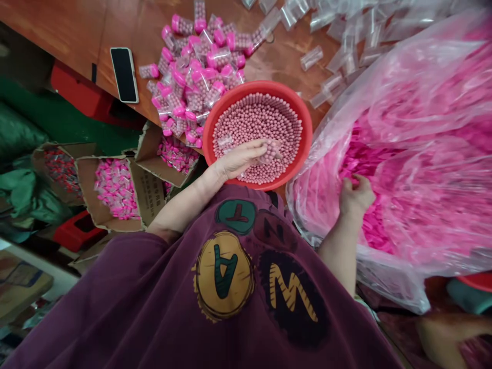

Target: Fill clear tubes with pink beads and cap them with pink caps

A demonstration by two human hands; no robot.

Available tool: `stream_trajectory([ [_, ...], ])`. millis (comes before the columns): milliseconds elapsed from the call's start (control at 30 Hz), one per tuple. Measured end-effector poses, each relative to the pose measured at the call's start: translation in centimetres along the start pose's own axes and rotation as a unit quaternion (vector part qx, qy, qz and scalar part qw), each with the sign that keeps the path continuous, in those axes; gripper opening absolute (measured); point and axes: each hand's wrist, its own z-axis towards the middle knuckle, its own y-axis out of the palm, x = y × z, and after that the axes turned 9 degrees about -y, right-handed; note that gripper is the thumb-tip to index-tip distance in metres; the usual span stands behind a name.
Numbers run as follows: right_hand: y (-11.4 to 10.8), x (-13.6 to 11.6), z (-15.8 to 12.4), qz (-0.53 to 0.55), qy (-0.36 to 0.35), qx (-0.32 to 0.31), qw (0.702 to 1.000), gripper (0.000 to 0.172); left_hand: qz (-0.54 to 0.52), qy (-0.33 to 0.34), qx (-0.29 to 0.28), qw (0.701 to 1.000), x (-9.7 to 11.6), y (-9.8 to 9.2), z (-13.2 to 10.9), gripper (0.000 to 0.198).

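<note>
My left hand (243, 158) is over the red bowl (306, 148), its fingers closed around a clear tube (270, 151) filled with small pink bead-like balls. Many more loose pink balls (255, 120) fill the bowl, and a clear empty-looking tube (225, 141) lies on them at the left. To the right, my right hand (356, 195) reaches over the large clear plastic bag (334, 148), which is full of bright pink plastic pieces (378, 225). Its fingers are curled in; whatever they may hold is hidden.
Filled tubes with pink caps (196, 77) are heaped behind the bowl, beside a phone (124, 75). Clear tubes (346, 51) lie scattered at the back right. Cardboard boxes (148, 192) stand at the left. Another person's arm (448, 333) shows at the lower right.
</note>
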Motion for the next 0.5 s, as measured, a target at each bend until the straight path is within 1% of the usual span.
stream_trajectory([
  [100,-0.9,-0.6,-0.6,-0.020,-0.016,0.000,1.000,0.037,-0.002,-0.018,0.007,1.000,0.1,-0.2,-0.2,0.029],
  [167,-1.3,-1.1,-0.8,-0.014,-0.019,0.027,0.999,0.044,-0.009,-0.038,0.004,0.999,0.2,-0.2,-0.3,0.031],
  [233,-1.7,-1.8,-0.8,0.049,0.011,0.077,0.996,0.052,-0.018,-0.053,0.005,0.998,0.4,0.1,-0.5,0.034],
  [267,-1.8,-2.4,-0.8,0.108,0.029,0.105,0.988,0.053,-0.021,-0.058,0.009,0.998,0.5,0.3,-0.6,0.035],
  [300,-2.0,-3.0,-0.8,0.181,0.043,0.130,0.974,0.052,-0.024,-0.062,0.014,0.998,0.6,0.6,-0.6,0.036],
  [333,-2.1,-3.9,-0.9,0.260,0.051,0.147,0.953,0.049,-0.026,-0.066,0.021,0.997,0.7,0.8,-0.6,0.037],
  [367,-2.2,-4.9,-1.1,0.338,0.054,0.152,0.927,0.047,-0.026,-0.071,0.029,0.997,0.8,1.1,-0.6,0.038],
  [400,-2.2,-6.1,-1.5,0.411,0.049,0.137,0.900,0.045,-0.026,-0.076,0.038,0.996,0.9,1.3,-0.6,0.038],
  [433,-2.2,-7.3,-2.1,0.474,0.041,0.106,0.873,0.044,-0.025,-0.081,0.047,0.995,0.9,1.6,-0.6,0.039],
  [500,-1.7,-9.9,-3.5,0.562,0.009,0.010,0.827,0.039,-0.021,-0.089,0.060,0.994,1.0,2.0,-0.5,0.041],
])
